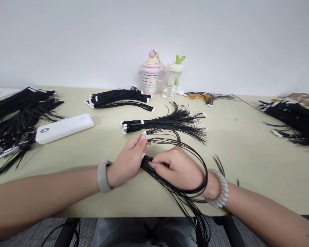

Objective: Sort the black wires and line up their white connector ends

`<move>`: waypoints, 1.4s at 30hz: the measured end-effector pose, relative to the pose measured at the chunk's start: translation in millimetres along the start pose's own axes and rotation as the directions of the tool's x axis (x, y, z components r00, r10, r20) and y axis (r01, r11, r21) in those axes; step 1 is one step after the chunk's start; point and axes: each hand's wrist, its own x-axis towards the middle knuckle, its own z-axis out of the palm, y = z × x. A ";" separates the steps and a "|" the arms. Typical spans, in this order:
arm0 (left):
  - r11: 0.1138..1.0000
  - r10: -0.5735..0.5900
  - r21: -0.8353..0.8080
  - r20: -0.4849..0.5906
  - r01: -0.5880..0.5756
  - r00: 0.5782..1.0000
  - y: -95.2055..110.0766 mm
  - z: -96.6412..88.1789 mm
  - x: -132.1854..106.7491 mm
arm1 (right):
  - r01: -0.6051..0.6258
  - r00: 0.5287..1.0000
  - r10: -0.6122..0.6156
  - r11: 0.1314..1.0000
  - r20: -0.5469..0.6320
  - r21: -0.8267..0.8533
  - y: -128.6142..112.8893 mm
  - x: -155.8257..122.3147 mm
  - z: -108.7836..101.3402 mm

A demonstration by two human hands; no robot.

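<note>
Head view.

Item: bundle of thin black wires (187, 206) with white-tabbed ends, held in front of me over the surface (237, 164). Long axis runs from my hands down and to the right, the strands crossing the surface's near edge and drooping below it. A slack loop arcs up ahead of my right hand and curves round beside my right wrist. Strands glossy, loose, fanned apart toward the free ends.

My left grip (127, 161): thumb and fingers together, clamped on a white tab (144, 136) at the bundle's end. My right grip (176, 168): fingertips together on the black strands, just below that tab.

Wrists: grey bangle (103, 176) on the left, clear coiled bracelet (218, 188) on the right.

Also on the surface: a tabbed wire bundle (164, 125) just ahead, another (118, 97) beyond it, wire heaps at left (18, 116) and right (290, 120), a white power bank (64, 128), a pink cup (150, 77), a clear bottle (173, 80) with a green top.
</note>
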 end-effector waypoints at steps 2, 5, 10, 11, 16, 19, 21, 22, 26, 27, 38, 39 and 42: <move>0.999 -0.026 0.024 0.005 0.026 1.000 1.8 0.3 -0.4 | 0.008 0.999 -0.010 0.998 -0.042 -0.058 -0.8 0.1 1.3; 0.997 -0.026 0.069 0.029 0.024 0.999 6.1 1.2 -1.7 | 0.017 0.999 -0.022 0.987 -0.032 -0.159 1.9 -0.2 -3.3; 0.997 -0.056 0.055 0.033 0.054 0.998 10.2 2.3 -2.4 | -0.020 0.998 0.028 0.990 0.053 -0.143 21.7 -4.0 -42.8; 0.996 -0.076 0.044 0.025 0.075 0.997 10.2 2.4 -2.3 | -0.072 0.997 0.073 0.991 0.003 -0.117 26.5 -5.1 -53.7; 0.993 -0.104 0.053 0.032 0.103 0.994 8.9 1.9 -2.0 | -0.398 0.801 0.401 0.911 -0.444 0.105 47.6 -7.3 -92.9; 0.995 -0.088 0.058 0.049 0.085 0.995 7.7 1.3 -2.0 | -0.058 0.631 0.393 0.884 -0.669 0.465 56.8 -5.4 -99.9; 0.997 -0.055 0.056 0.062 0.051 0.997 6.8 1.0 -1.9 | 0.216 0.583 0.414 0.751 -0.700 0.624 59.7 -3.3 -101.5; 0.998 -0.033 0.056 0.067 0.030 0.997 6.6 0.8 -2.0 | 0.287 0.578 0.447 0.672 -0.683 0.683 59.8 -2.4 -101.6; 0.997 -0.012 0.082 0.096 0.004 0.995 7.2 0.5 -2.7 | 0.221 0.650 0.517 0.572 -0.557 0.790 50.5 -0.4 -92.5; 0.996 -0.021 0.088 0.103 0.012 0.994 7.5 0.4 -3.0 | 0.163 0.692 0.490 0.610 -0.531 0.776 46.3 -0.2 -86.9; 0.991 0.023 0.126 0.087 -0.034 0.996 8.8 -0.5 -4.7 | 0.083 0.947 -0.085 0.996 -0.310 -0.020 24.7 3.9 -31.1; 0.992 0.020 0.124 0.085 -0.031 0.996 9.1 -0.6 -4.7 | 0.084 0.951 -0.086 0.996 -0.298 -0.021 24.7 4.0 -31.4; 0.993 0.004 0.116 0.097 -0.015 0.995 9.8 -0.7 -5.2 | 0.079 0.960 -0.078 0.997 -0.271 -0.006 24.6 3.5 -34.0</move>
